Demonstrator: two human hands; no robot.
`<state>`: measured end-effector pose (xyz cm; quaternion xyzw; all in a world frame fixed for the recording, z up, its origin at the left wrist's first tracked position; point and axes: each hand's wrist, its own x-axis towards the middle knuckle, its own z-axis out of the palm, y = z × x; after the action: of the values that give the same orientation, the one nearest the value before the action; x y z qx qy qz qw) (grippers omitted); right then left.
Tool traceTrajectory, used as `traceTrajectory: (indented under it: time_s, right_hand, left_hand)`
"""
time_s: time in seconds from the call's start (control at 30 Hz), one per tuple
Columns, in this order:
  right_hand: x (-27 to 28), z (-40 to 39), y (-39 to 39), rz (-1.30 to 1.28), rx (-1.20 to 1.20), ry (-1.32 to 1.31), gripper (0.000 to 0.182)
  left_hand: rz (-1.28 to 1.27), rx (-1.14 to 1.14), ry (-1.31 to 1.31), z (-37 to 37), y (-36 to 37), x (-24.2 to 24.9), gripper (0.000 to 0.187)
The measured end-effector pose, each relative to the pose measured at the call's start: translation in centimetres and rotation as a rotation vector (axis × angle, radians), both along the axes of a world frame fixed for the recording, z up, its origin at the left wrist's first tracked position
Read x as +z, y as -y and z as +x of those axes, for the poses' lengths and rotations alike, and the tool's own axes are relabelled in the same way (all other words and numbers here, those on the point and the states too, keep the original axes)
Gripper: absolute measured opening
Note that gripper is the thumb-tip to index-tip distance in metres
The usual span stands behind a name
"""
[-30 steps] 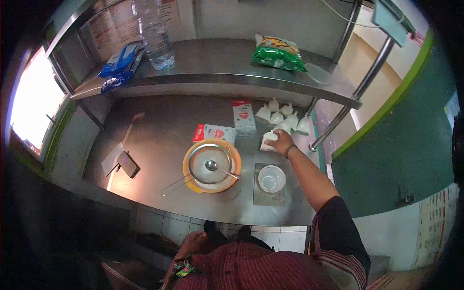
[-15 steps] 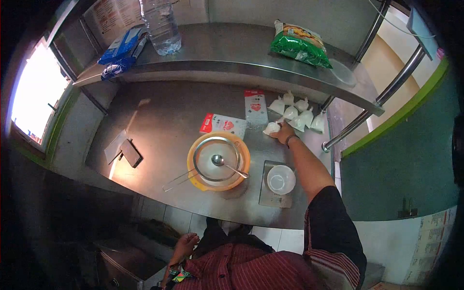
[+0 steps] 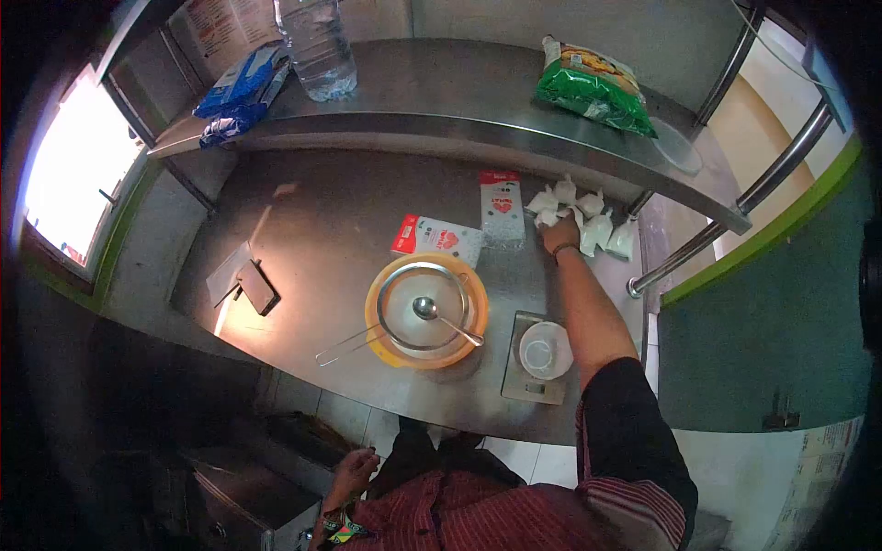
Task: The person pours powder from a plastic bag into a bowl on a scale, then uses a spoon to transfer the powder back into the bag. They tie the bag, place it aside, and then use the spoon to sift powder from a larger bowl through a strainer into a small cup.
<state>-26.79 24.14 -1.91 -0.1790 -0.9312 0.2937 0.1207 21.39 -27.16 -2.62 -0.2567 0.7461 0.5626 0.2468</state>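
At the back right of the steel table, my right hand [image 3: 560, 235] is closed at the near edge of a group of knotted white bags [image 3: 597, 230]. Its fingertips touch a bag, and what they grip is partly hidden. My left hand [image 3: 356, 468] hangs low by my body with its fingers curled; whether it holds anything is too small to tell. Near the middle, an orange bowl [image 3: 374, 335] bears a wire sieve [image 3: 390, 285] with a metal spoon [image 3: 425, 309] lying across. To its right, a clear plastic tub [image 3: 546, 351] sits on a flat scale [image 3: 534, 390].
Two red-and-white packets [image 3: 501, 204] lie behind the bowl. A dark phone-like object [image 3: 259, 287] is at the left. Above, the steel shelf [image 3: 441, 119] holds a water bottle [image 3: 322, 55], blue packs [image 3: 241, 87] and a green bag [image 3: 597, 90].
My right hand has moved back and a little right with a white bag, into the group of bags. The whole view has shifted slightly.
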Motion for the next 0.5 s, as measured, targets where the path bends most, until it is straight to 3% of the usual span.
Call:
traceTrajectory:
  time_s: [0.07,0.2,0.3,0.5]
  right_hand:
    - [0.1,-0.7,0.9,0.037,0.034,0.125,0.069]
    - [-1.1,-0.9,1.9,-0.039,0.118,0.119,0.071]
    - [-1.0,-1.2,2.0,-0.087,0.104,0.161,0.074]
    - [1.1,2.0,1.1,-0.112,0.174,0.105,0.076]
  left_hand:
    - [0.04,-0.074,0.058,0.6,1.0,-1.5,0.038]
    - [-0.069,-0.016,0.054,1.0,0.0,0.1,0.037]
    - [0.091,0.05,0.067,1.5,0.4,-1.1,0.039]
    - [-0.041,-0.066,0.022,1.1,-0.1,-1.4,0.04]
